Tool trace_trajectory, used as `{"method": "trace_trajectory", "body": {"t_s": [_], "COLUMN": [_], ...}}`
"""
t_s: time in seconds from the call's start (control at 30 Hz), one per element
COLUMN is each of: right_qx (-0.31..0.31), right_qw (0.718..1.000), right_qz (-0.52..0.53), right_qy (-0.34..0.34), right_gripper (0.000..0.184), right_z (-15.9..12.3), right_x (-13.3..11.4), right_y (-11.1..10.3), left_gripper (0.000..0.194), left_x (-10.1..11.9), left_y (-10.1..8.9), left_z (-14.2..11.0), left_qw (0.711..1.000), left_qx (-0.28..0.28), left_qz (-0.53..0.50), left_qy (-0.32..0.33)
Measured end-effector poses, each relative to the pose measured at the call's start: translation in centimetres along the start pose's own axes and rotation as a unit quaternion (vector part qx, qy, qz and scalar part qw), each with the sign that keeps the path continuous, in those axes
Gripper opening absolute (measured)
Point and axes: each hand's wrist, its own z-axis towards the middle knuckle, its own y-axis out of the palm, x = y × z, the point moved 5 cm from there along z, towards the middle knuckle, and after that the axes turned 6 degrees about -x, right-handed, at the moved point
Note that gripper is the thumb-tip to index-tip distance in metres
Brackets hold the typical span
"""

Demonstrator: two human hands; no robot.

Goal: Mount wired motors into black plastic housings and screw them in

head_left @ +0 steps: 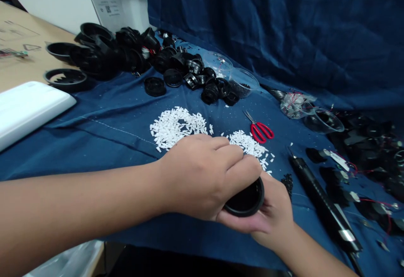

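Over a navy cloth (104, 142) spread on the worktop (19, 58), both hands meet around a black round plastic ring (249, 199), held low and close to the body. The right hand (271, 218) lies palm-up beneath it, curled around the outer wall and cradling the ring so that its open side faces upward. The left hand (197, 176) comes in from above, its fingers bunched together and curved down over the rim. Its fingertips are hidden, so whether they pinch something small is hard to say. This stacked grip seems to steady the ring against whatever the left hand is doing. Just ahead lie two heaps of small white plastic pieces (176, 127), set where either hand can reach them easily. Red-handled scissors (261, 131) sit just past them, and a black pen-shaped tool (322, 197), perhaps an electric screwdriver, lies to the right. Farther back, black round plastic parts (104, 54) crowd beside clear plastic bowls (243, 79), one holding small black bits, while more black parts with red wires (369, 163) are scattered along the right.
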Motion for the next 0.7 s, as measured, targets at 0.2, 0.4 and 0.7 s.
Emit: {"method": "trace_trajectory", "body": {"t_s": [0.2, 0.4, 0.7], "right_qx": [0.015, 0.026, 0.018], "right_qw": [1.0, 0.999, 1.0], "right_qz": [0.009, 0.028, 0.021], "right_qy": [0.008, 0.007, 0.007], "right_gripper": [0.037, 0.026, 0.018], "right_z": [-0.19, -0.23, -0.07], "right_x": [0.33, 0.02, 0.11], "right_y": [0.13, 0.02, -0.03], "left_gripper": [0.047, 0.036, 0.052], "left_x": [0.32, 0.57, 0.15], "left_y": [-0.05, -0.22, -0.1], "left_z": [-0.14, 0.01, -0.07], "left_qw": [1.0, 1.0, 1.0], "left_qx": [-0.01, -0.015, 0.002], "left_qz": [-0.001, 0.012, -0.008], "left_qy": [-0.012, -0.024, -0.001]}}
